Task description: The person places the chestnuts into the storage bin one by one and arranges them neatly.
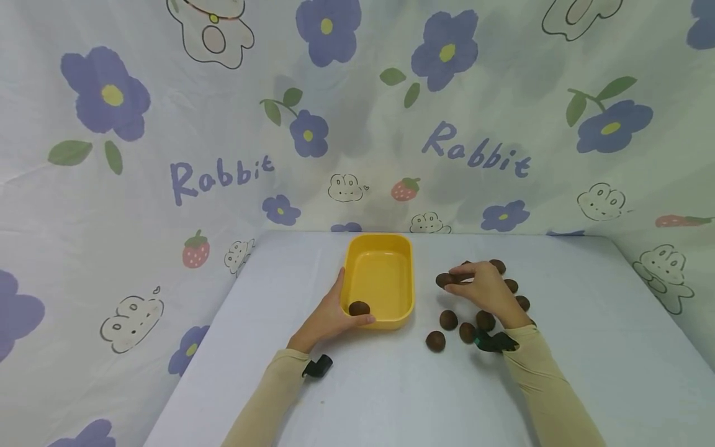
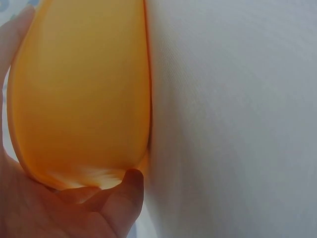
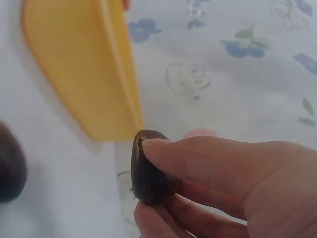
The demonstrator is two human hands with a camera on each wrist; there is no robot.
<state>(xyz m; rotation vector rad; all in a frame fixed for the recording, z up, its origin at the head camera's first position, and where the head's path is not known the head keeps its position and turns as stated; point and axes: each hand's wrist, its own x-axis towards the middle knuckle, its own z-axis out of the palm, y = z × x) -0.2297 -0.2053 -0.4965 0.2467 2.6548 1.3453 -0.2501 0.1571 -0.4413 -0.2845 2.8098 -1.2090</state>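
Observation:
A yellow plastic tray stands in the middle of the table, with one brown chestnut in its near left corner. My left hand grips that corner, thumb along the near rim and fingers on the left wall; the left wrist view shows them against the tray's wall. To the right of the tray, my right hand pinches a chestnut between thumb and fingers. The right wrist view has this dark chestnut up close, with a seam at its top.
Several more chestnuts lie on the white table right of the tray, some around and behind my right hand, others nearer, such as a chestnut at the front. A patterned cloth hangs behind the table and along its sides.

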